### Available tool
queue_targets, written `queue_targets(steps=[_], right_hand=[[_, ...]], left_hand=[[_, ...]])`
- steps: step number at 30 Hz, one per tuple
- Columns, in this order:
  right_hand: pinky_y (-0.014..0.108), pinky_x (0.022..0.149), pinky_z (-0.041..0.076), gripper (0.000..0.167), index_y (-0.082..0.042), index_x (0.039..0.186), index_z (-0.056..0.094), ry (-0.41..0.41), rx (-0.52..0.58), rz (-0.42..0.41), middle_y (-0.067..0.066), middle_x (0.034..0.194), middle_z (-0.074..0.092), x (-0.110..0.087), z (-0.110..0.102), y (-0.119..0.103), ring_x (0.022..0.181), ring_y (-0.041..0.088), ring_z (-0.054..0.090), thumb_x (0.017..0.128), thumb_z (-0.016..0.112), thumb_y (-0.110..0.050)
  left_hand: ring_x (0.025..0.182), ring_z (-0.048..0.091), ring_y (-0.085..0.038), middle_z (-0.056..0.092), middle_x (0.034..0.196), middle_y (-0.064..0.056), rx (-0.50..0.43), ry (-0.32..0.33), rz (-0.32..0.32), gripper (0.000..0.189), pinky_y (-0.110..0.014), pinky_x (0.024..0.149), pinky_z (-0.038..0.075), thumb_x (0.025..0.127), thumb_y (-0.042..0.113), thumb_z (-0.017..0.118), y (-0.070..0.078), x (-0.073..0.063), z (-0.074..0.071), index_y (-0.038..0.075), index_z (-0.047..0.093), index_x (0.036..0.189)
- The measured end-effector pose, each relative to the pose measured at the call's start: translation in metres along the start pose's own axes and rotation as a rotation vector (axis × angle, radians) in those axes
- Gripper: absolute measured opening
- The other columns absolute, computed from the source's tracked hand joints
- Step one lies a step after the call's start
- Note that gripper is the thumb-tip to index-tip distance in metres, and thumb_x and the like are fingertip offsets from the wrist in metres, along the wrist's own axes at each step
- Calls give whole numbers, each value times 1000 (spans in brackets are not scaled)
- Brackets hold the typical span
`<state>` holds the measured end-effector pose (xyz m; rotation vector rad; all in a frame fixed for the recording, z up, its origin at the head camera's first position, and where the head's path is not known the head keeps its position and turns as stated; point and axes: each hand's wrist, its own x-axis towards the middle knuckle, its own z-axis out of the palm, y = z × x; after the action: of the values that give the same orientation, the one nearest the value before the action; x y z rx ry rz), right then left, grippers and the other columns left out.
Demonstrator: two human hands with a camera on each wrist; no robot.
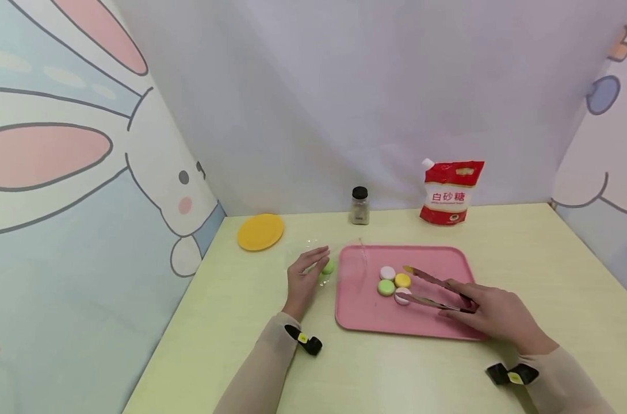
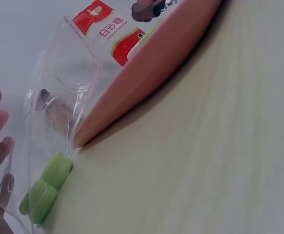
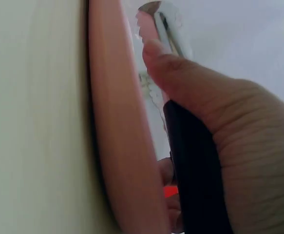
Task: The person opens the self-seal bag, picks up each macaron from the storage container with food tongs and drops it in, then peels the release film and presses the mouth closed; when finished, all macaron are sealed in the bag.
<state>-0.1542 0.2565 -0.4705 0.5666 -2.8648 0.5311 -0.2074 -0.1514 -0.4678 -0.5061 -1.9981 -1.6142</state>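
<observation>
- On the red-and-white pouch (image 1: 451, 194), at the upper right of my head view, I read 白砂糖 in large red characters.
- Beneath them, smaller English lettering on the pouch looks like "White Granulated Sugar".
- At the top of my left wrist view, I see the same 白砂糖 slanting, the English line under it.
- The jar (image 1: 359, 213), above the middle of my head view, has markings too faint to read.
- The yellow tags on my left wrist strap (image 1: 302, 339) and right wrist strap (image 1: 514, 376), low in the frame, carry dark marks I cannot read.
</observation>
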Motion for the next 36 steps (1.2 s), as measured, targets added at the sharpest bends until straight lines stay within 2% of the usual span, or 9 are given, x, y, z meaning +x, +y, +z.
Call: queue_targets(steps=[7, 13, 16, 19, 25, 36], right_hand=[[27, 54, 31, 61, -21, 125, 72, 23, -24, -23, -12, 64, 38, -1, -5, 1, 58, 6, 37, 82, 73, -64], [22, 54, 32, 49, -25, 116, 76, 31, -19, -134, -22, 63, 44, -3, -10, 4, 58, -1, 37, 81, 78, -59], [21, 54, 32, 46, -27, 114, 76, 15, -13, -165, -24, 62, 43, -1, -11, 6, 58, -2, 37, 81, 79, -58], [22, 54, 31, 45, -28, 114, 75, -10, -24, -171, -21, 59, 35, -1, -12, 7, 57, -2, 35, 81, 78, -58], [23, 55, 32, 43, -31, 113, 73, -22, -64, -190, -23, 61, 35, -2, -10, 8, 58, -2, 36, 81, 77, -60], [25, 54, 32, 40, -38, 110, 67, -60, -72, -185, -22, 63, 36, 4, -2, 4, 58, -1, 36, 81, 73, -66]], left_hand=[[114, 66, -25, 72, 118, -14, 23, -10, 20, 18, -33, 104, 48, 91, 2, 72, 0, -1, 1, -2, 75, 109], [113, 66, -25, 72, 117, -15, 31, -19, 45, 17, -32, 104, 49, 91, 1, 72, 2, 2, 1, -2, 75, 108], [113, 67, -24, 72, 116, -14, 38, -8, 47, 17, -32, 103, 49, 91, 2, 73, 3, 5, 1, -2, 76, 107], [112, 67, -24, 73, 115, -14, 37, -4, 41, 16, -33, 102, 50, 91, 2, 73, 3, 4, 1, -2, 76, 106], [113, 66, -24, 73, 117, -13, 26, -13, 13, 16, -33, 103, 49, 91, 3, 73, 2, 1, 3, -1, 76, 107], [111, 68, -26, 73, 115, -16, 41, -15, 51, 15, -35, 103, 50, 91, 0, 72, 0, 6, 2, -4, 75, 105]])
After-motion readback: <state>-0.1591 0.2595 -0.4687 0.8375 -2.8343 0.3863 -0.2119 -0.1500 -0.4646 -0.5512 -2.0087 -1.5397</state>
